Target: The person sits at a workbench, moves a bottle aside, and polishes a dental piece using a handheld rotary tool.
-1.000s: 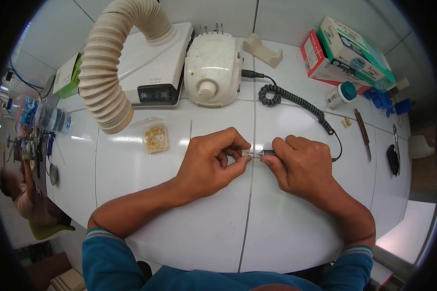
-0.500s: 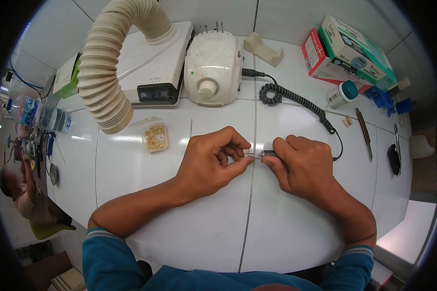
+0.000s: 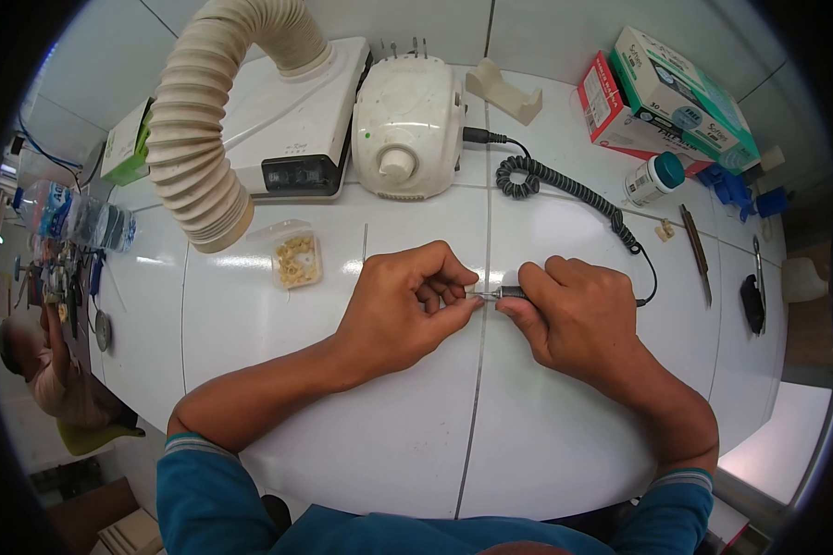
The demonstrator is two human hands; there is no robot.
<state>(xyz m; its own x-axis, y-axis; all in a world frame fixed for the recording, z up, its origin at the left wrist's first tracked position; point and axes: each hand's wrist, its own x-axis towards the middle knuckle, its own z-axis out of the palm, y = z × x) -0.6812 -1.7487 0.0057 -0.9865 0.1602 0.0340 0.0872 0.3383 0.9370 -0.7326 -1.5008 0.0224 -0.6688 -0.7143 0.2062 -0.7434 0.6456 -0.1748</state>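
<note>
My left hand (image 3: 393,301) is closed, thumb and fingertips pinching a small pale tooth-like piece (image 3: 470,289) that is mostly hidden by the fingers. Wrapped in my right hand (image 3: 578,310) is a rotary handpiece (image 3: 512,291), its thin metal bit pointing left against or very near the piece; contact is too small to make out. A black coiled cord (image 3: 569,196) runs from behind my right hand to the white control unit (image 3: 407,129) with a round knob. Left of my left hand, an open clear plastic box (image 3: 296,262) holds several small yellowish tooth-like pieces.
A ribbed suction hose (image 3: 194,129) hangs over the left side of the white tabletop (image 3: 370,444). Glove boxes (image 3: 680,97), a green-capped bottle (image 3: 655,178), and a brown-handled knife-like tool (image 3: 696,254) lie right. Another person (image 3: 60,375) sits far left.
The pale piece shows less between my left fingertips, and the bit's appearance differs slightly. Both hands stay almost in place; the view has shifted a little.
</note>
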